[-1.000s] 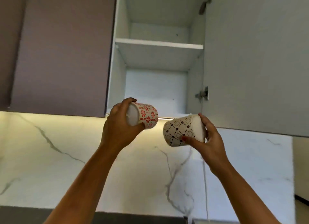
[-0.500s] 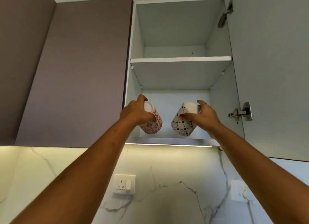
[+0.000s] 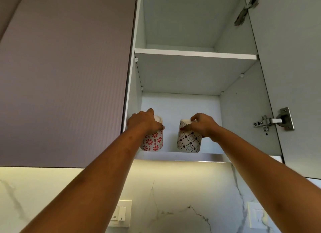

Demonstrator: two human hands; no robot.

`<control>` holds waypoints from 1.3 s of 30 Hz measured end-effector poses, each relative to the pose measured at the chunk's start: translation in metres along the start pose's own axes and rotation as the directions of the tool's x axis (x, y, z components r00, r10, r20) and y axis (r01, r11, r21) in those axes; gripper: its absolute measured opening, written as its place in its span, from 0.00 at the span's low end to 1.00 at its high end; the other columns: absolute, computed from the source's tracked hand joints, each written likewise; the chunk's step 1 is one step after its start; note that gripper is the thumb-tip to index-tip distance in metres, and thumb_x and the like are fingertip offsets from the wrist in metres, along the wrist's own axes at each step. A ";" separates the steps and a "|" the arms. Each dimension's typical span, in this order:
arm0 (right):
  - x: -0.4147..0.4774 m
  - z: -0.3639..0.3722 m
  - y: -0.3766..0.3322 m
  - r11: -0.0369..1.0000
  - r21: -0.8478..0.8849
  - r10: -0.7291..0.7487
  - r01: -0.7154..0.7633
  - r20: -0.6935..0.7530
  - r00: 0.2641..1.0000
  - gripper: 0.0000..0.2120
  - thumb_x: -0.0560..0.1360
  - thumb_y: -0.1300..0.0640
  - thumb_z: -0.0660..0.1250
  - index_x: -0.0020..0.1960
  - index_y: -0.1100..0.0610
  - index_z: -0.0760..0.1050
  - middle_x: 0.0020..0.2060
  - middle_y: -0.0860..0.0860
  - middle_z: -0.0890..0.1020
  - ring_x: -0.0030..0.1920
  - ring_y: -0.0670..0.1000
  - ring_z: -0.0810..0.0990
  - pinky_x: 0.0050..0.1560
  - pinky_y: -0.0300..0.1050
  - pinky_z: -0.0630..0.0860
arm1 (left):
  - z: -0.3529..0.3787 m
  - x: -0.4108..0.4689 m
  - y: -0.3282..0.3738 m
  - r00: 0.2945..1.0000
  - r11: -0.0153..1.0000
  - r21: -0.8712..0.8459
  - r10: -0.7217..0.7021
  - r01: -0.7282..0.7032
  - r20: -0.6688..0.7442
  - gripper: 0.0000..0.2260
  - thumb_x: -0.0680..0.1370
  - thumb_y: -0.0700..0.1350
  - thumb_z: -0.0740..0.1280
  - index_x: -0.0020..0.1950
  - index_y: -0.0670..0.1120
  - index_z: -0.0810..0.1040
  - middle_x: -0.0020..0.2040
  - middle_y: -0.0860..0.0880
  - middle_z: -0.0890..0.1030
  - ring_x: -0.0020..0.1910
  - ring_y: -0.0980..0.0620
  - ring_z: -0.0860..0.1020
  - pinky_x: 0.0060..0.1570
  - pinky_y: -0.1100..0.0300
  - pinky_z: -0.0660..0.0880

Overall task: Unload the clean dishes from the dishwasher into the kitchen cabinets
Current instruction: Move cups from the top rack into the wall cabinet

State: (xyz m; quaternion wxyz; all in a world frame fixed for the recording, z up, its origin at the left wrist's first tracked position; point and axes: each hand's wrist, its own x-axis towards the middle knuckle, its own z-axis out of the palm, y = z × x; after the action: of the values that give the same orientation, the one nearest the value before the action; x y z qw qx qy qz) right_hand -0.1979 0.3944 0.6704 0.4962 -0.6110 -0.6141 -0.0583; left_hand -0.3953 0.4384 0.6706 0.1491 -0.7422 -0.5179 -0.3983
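My left hand [image 3: 143,122] grips the top of a white cup with red flowers [image 3: 152,142]. A white cup with a dark diamond pattern [image 3: 188,142] is held at its upper end by my right hand [image 3: 201,125]. Both cups stand at the front of the bottom shelf [image 3: 173,156] of the open wall cabinet, a gap between them. Whether they rest fully on the shelf I cannot tell. The dishwasher is out of view.
The cabinet's upper shelf [image 3: 194,53] is bare. Its open door [image 3: 295,76] with a metal hinge [image 3: 274,120] hangs at the right. A shut mauve cabinet door [image 3: 66,76] fills the left. Below is a marble backsplash with a socket [image 3: 120,213].
Both hands rose from below the cabinet and carried the cups in onto the bottom shelf; the cups turned from tilted to upright. The camera tilted upward.
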 end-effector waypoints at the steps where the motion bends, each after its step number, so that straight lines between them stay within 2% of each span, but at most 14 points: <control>1: 0.003 0.003 0.001 1.000 -0.017 -0.001 0.002 0.011 1.000 0.32 0.68 0.48 0.74 0.66 0.58 0.70 0.59 0.57 0.76 0.56 0.57 0.77 0.54 0.52 0.79 | 0.003 0.004 0.001 1.000 1.000 0.021 -0.002 0.002 0.005 0.29 0.71 0.63 0.66 0.66 0.49 0.67 0.57 0.44 0.79 0.52 0.43 0.79 0.52 0.51 0.77; 8: 0.021 0.013 0.007 0.999 -0.031 0.018 -0.013 0.160 0.987 0.24 0.71 0.48 0.71 0.63 0.57 0.73 0.53 0.57 0.80 0.51 0.55 0.79 0.42 0.46 0.77 | 0.020 0.029 0.003 0.994 0.993 0.117 -0.047 0.036 0.097 0.24 0.74 0.64 0.62 0.59 0.48 0.75 0.50 0.46 0.82 0.44 0.47 0.81 0.44 0.56 0.75; 13: 0.033 0.020 0.011 0.999 -0.043 0.002 0.009 0.257 0.967 0.16 0.73 0.48 0.69 0.55 0.57 0.74 0.49 0.56 0.80 0.49 0.55 0.79 0.47 0.47 0.78 | 0.027 0.038 -0.002 0.988 0.992 0.107 -0.077 0.063 0.132 0.24 0.74 0.64 0.63 0.57 0.46 0.76 0.49 0.45 0.82 0.40 0.49 0.80 0.44 0.56 0.75; 18: 0.039 0.028 0.018 0.999 0.011 -0.049 0.048 0.283 0.958 0.17 0.75 0.51 0.67 0.62 0.56 0.74 0.57 0.59 0.78 0.56 0.59 0.78 0.53 0.53 0.79 | 0.039 0.041 -0.006 0.996 0.996 0.090 -0.033 0.026 0.079 0.24 0.74 0.63 0.63 0.61 0.46 0.73 0.55 0.44 0.80 0.48 0.46 0.81 0.48 0.54 0.76; 20: 0.042 0.032 0.018 0.980 -0.142 -0.105 0.141 0.234 0.967 0.17 0.76 0.50 0.66 0.64 0.51 0.73 0.63 0.57 0.71 0.61 0.61 0.73 0.53 0.54 0.78 | 0.045 0.041 -0.007 0.998 0.998 0.058 -0.001 -0.002 0.062 0.23 0.75 0.61 0.63 0.64 0.48 0.72 0.60 0.43 0.75 0.53 0.44 0.79 0.51 0.53 0.75; 22: 0.044 0.035 0.017 0.872 -0.429 -0.171 0.234 0.180 0.969 0.18 0.77 0.51 0.64 0.67 0.48 0.71 0.65 0.56 0.65 0.66 0.62 0.65 0.62 0.54 0.69 | 0.047 0.042 -0.008 0.997 0.999 0.028 0.044 -0.046 0.058 0.19 0.77 0.56 0.64 0.65 0.51 0.72 0.63 0.43 0.69 0.55 0.42 0.77 0.53 0.52 0.74; 23: 0.043 0.036 0.015 0.801 -0.535 -0.211 0.267 0.164 0.964 0.19 0.78 0.53 0.63 0.69 0.48 0.70 0.65 0.56 0.65 0.67 0.62 0.64 0.65 0.52 0.65 | 0.048 0.043 -0.008 0.997 0.997 0.040 0.060 -0.062 0.051 0.16 0.77 0.53 0.65 0.64 0.51 0.73 0.64 0.43 0.67 0.56 0.42 0.76 0.54 0.52 0.74; 25: 0.042 0.039 0.011 0.696 -0.644 -0.269 0.317 0.176 0.947 0.21 0.77 0.60 0.64 0.69 0.51 0.69 0.64 0.56 0.69 0.65 0.60 0.69 0.63 0.49 0.69 | 0.049 0.044 -0.011 0.998 0.990 0.124 0.060 -0.062 0.024 0.16 0.77 0.48 0.66 0.64 0.52 0.74 0.65 0.44 0.66 0.59 0.41 0.73 0.57 0.51 0.75; 28: 0.040 0.044 0.008 0.675 -0.648 -0.273 0.354 0.227 0.935 0.27 0.74 0.67 0.64 0.71 0.53 0.65 0.64 0.56 0.72 0.63 0.57 0.73 0.58 0.48 0.72 | 0.051 0.044 -0.015 0.999 0.960 0.277 0.044 -0.040 -0.008 0.20 0.75 0.46 0.69 0.67 0.50 0.73 0.65 0.43 0.66 0.62 0.42 0.69 0.60 0.49 0.75; 30: 0.039 0.049 0.005 0.672 -0.644 -0.246 0.366 0.272 0.930 0.28 0.75 0.68 0.63 0.72 0.52 0.62 0.64 0.56 0.73 0.64 0.57 0.72 0.58 0.48 0.72 | 0.050 0.040 -0.016 0.998 0.947 0.317 0.064 -0.060 -0.003 0.21 0.75 0.45 0.69 0.68 0.48 0.70 0.64 0.42 0.68 0.61 0.42 0.71 0.58 0.51 0.75; 33: 0.038 0.058 0.002 0.657 -0.662 -0.180 0.361 0.327 0.928 0.31 0.75 0.69 0.61 0.75 0.53 0.58 0.67 0.56 0.70 0.65 0.57 0.71 0.59 0.48 0.72 | 0.050 0.035 -0.016 0.994 0.973 0.211 0.086 -0.098 0.066 0.21 0.77 0.41 0.66 0.68 0.46 0.65 0.60 0.41 0.74 0.55 0.43 0.77 0.49 0.55 0.75; 36: 0.037 0.064 -0.002 0.667 -0.671 -0.148 0.324 0.307 0.940 0.39 0.74 0.69 0.62 0.78 0.53 0.46 0.68 0.57 0.69 0.65 0.58 0.71 0.60 0.51 0.73 | 0.053 0.028 -0.018 0.985 0.983 0.168 0.042 -0.071 0.167 0.26 0.76 0.39 0.67 0.71 0.46 0.61 0.61 0.41 0.75 0.55 0.44 0.78 0.46 0.57 0.74; 37: 0.037 0.064 -0.004 0.660 -0.682 -0.131 0.315 0.308 0.942 0.40 0.75 0.68 0.62 0.78 0.53 0.45 0.69 0.57 0.67 0.65 0.59 0.71 0.59 0.51 0.74 | 0.056 0.029 -0.021 0.982 0.983 0.171 0.033 -0.065 0.184 0.27 0.76 0.40 0.67 0.72 0.46 0.60 0.62 0.41 0.74 0.56 0.44 0.78 0.47 0.56 0.74; 39: 0.036 0.062 -0.010 0.612 -0.729 -0.089 0.308 0.323 0.942 0.33 0.76 0.65 0.63 0.77 0.56 0.53 0.69 0.57 0.66 0.66 0.59 0.70 0.58 0.50 0.75 | 0.056 0.029 -0.022 0.980 0.988 0.155 -0.006 -0.025 0.197 0.30 0.76 0.41 0.67 0.74 0.44 0.56 0.64 0.41 0.73 0.58 0.44 0.77 0.52 0.55 0.74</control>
State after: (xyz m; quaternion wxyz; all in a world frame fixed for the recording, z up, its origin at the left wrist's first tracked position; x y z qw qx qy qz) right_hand -0.2305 0.4590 0.6688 0.0953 -0.6932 -0.6525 -0.2908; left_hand -0.3860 0.5019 0.6522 0.1567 -0.7664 -0.5564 -0.2801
